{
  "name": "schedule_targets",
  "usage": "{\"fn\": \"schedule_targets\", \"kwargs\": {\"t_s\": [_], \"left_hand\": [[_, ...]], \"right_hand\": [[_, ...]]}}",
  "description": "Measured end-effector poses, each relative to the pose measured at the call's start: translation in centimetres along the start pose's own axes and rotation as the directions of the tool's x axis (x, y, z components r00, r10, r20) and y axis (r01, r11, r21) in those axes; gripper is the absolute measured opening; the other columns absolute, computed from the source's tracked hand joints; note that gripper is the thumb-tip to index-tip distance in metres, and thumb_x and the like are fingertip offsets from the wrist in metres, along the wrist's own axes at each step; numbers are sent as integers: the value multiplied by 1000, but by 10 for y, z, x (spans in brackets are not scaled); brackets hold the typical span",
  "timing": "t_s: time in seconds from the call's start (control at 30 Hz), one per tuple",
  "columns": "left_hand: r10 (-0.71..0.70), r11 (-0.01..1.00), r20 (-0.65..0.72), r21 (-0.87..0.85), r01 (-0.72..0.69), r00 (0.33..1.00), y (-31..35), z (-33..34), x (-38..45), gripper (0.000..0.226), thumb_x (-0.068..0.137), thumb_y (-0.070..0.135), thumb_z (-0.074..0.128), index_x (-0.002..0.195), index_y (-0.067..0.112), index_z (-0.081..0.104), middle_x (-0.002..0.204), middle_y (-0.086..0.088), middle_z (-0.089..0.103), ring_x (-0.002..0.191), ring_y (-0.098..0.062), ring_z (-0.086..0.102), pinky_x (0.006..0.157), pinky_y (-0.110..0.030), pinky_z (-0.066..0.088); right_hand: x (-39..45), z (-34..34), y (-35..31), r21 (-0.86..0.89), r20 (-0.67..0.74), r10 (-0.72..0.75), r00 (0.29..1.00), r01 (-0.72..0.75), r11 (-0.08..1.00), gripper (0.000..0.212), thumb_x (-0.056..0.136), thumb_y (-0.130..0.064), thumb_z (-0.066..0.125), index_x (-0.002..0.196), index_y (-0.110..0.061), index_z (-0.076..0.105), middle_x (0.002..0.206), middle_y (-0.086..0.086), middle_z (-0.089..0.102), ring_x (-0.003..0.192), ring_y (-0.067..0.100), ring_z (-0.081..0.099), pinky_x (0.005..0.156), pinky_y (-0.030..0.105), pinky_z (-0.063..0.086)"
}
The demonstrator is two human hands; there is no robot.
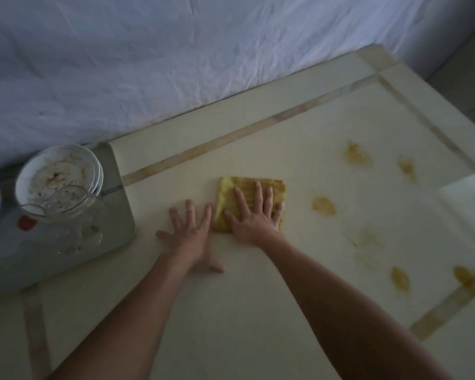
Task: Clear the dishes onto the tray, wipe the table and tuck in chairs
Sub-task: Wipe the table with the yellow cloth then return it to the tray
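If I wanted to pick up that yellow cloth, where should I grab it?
Probably the far right corner of the yellow cloth, coming from the right. It lies folded flat on the table, so only its edges offer anything to pinch, and the right hand presses flat across its near half. The left hand rests on the table just beside its left edge, so that side is crowded.

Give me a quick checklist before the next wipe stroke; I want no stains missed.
1. Right hand flat on yellow cloth: ok.
2. Left hand braced on table, off the cloth: ok.
3. Stains right of cloth unwiped: not ok.
4. Dishes on tray: ok.
5. Path to stains free of objects: ok.
6. Cloth damp: cannot tell.
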State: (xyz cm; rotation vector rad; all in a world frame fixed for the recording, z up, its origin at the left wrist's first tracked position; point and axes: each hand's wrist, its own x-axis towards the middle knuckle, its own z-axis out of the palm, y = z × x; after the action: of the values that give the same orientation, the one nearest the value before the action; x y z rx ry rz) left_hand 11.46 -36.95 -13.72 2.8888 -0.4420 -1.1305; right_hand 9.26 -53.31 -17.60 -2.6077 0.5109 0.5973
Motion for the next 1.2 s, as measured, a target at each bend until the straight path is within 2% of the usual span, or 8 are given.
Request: {"fn": "schedule_targets", "kwargs": {"t_s": [0.17, 0.27, 0.43, 0.6, 0.77, 1.0, 1.1, 1.2], "left_hand": [[-4, 997, -91, 71, 11, 996, -5, 7, 1, 152, 41, 75, 80, 145, 45, -26, 158, -2, -31, 146, -44, -19, 102, -79, 20], [-32, 996, -36, 80, 35, 999, 1, 2, -1, 154, 40, 73, 83, 146, 43, -24, 157, -5, -34, 145, -46, -21, 101, -79, 20], [-36, 994, -55, 101, 41, 998, 2, 1, -1, 158, 37, 75, 81, 147, 40, -26, 158, -7, -34, 146, -47, -17, 101, -77, 24], [-24, 992, -77, 123, 34, 997, 3, 3, 3, 156, 38, 75, 81, 145, 41, -28, 158, -7, -32, 145, -49, -16, 99, -78, 26], [-31, 993, -106, 114, 43, 994, 4, 1, 0, 149, 44, 70, 84, 149, 40, -18, 161, -5, -23, 146, -47, -12, 99, -79, 25], [16, 998, -152, 65, -6, 988, 4, 25, -39, 110, 68, 60, 77, 152, 47, 8, 162, -1, -8, 148, -37, -4, 103, -69, 34], [79, 983, -37, 168, -72, 996, 10, 40, -65, 125, 60, 66, 79, 151, 48, -5, 162, -2, -17, 149, -40, -8, 103, -68, 36], [150, 964, 25, 219, -152, 988, 36, 64, -98, 131, 54, 70, 79, 151, 48, -6, 163, -2, -21, 149, -42, -11, 103, -69, 35]], "right_hand": [[54, -37, -3, -43, 31, -27, 999, 28, 999, 73, 89, -75, 20, 152, -48, -7, 159, 0, -35, 143, 29, -38, 109, 59, -25], [14, -17, 15, -54, 39, -105, 994, 107, 993, 72, 88, -75, 15, 150, -51, -11, 158, -3, -37, 138, 26, -45, 107, 56, -29], [-34, 8, 44, -100, 89, -132, 987, 141, 985, 73, 80, -80, 8, 144, -58, -19, 153, -8, -44, 126, 19, -57, 103, 52, -35], [39, -30, 20, -96, 13, -113, 993, 114, 989, 76, 84, -79, 19, 149, -53, -9, 160, -3, -33, 143, 29, -38, 110, 59, -25], [68, -35, 9, -130, -3, -97, 995, 96, 987, 77, 83, -79, 16, 151, -51, -8, 161, 0, -30, 144, 31, -35, 110, 61, -24], [-32, 3, 55, -88, -32, -101, 994, 98, 991, 72, 86, -77, 16, 150, -53, -6, 162, -4, -29, 146, 26, -33, 112, 57, -24], [-91, 27, 77, -40, -15, -22, 1000, 22, 999, 73, 85, -77, 14, 150, -53, -9, 159, -6, -36, 141, 24, -41, 109, 56, -28], [-158, 54, 96, -10, -13, 9, 1000, -9, 1000, 73, 84, -77, 13, 149, -54, -11, 155, -8, -42, 131, 20, -52, 107, 54, -33]]}}
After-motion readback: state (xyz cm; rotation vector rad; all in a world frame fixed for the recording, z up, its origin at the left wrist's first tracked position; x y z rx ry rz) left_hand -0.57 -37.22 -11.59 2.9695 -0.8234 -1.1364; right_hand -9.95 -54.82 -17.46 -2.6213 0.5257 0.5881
